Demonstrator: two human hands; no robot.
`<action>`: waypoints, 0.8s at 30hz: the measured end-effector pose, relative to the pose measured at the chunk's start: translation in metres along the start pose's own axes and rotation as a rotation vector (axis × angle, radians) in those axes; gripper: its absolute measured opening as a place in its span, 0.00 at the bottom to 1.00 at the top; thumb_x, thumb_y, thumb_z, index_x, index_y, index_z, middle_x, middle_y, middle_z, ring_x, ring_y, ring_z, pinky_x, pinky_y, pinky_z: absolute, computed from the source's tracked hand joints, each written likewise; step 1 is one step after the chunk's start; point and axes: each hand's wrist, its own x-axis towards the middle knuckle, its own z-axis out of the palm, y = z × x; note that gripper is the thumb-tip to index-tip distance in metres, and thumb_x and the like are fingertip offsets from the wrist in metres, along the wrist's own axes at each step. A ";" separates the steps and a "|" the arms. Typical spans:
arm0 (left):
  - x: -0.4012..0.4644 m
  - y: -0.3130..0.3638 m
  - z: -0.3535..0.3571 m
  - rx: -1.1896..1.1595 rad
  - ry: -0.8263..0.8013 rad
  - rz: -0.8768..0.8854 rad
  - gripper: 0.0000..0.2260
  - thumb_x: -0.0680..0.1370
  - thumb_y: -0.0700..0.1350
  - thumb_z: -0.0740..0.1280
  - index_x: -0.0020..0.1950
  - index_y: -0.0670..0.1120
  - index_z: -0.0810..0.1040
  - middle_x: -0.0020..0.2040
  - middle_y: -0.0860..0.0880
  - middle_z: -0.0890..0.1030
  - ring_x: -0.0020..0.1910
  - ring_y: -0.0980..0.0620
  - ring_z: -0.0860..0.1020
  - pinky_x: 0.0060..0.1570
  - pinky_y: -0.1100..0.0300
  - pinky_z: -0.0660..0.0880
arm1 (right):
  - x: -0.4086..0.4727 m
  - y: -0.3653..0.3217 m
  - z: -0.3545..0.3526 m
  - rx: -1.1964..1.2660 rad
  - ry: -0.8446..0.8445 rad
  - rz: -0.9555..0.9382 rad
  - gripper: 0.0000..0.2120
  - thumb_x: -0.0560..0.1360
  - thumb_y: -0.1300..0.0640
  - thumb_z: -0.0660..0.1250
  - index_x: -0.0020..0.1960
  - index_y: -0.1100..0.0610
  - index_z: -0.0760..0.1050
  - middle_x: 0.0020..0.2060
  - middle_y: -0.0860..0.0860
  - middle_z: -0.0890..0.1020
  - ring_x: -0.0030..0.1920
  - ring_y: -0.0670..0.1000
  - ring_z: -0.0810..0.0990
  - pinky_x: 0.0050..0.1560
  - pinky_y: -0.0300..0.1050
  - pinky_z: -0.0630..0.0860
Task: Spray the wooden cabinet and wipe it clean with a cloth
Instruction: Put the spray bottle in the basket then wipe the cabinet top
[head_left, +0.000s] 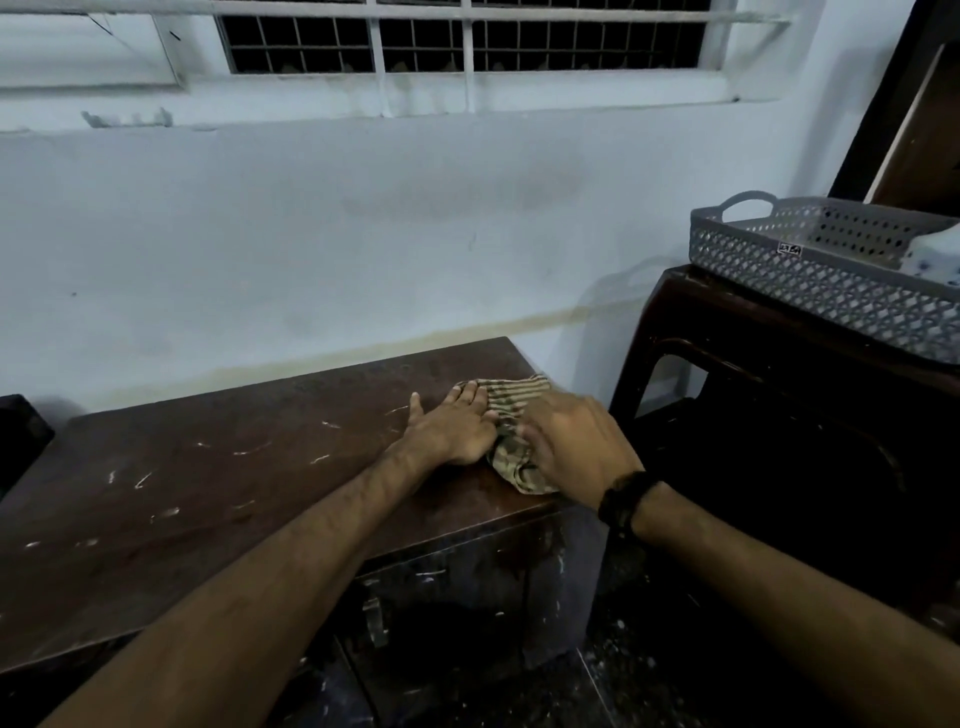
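Both hands bear on the striped cloth (511, 415) at the wooden cabinet's (208, 467) right end: left hand (454, 423) flat and open pinning it, right hand (571, 441) pressing beside it; its blurred grip is unreadable. Pale streaks remain leftward.

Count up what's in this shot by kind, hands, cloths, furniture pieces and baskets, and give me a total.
Hands: 2, left hand and right hand, both on the cloth
Cloths: 1, cloth
Furniture: 2, cabinet and dark stool
Baskets: 1, grey basket on the stool
Total: 6
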 end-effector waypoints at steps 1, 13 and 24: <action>0.000 0.000 0.002 -0.013 0.010 0.004 0.27 0.85 0.54 0.44 0.82 0.46 0.43 0.83 0.50 0.41 0.81 0.52 0.42 0.75 0.33 0.36 | -0.013 -0.002 -0.007 0.029 -0.003 0.010 0.09 0.77 0.51 0.64 0.42 0.54 0.76 0.40 0.50 0.80 0.42 0.53 0.79 0.43 0.48 0.74; -0.033 0.009 0.025 -0.014 0.086 0.045 0.27 0.85 0.53 0.44 0.82 0.43 0.44 0.83 0.47 0.43 0.82 0.50 0.44 0.77 0.37 0.41 | 0.022 -0.003 0.014 0.118 -0.399 0.086 0.27 0.83 0.49 0.49 0.79 0.59 0.54 0.78 0.56 0.57 0.78 0.52 0.55 0.77 0.49 0.52; 0.038 -0.017 -0.001 0.034 0.040 -0.039 0.27 0.85 0.53 0.44 0.82 0.45 0.41 0.82 0.49 0.40 0.81 0.51 0.41 0.76 0.35 0.36 | 0.100 0.024 0.065 0.039 -0.559 0.091 0.29 0.83 0.46 0.43 0.80 0.56 0.42 0.80 0.52 0.43 0.79 0.50 0.43 0.78 0.50 0.40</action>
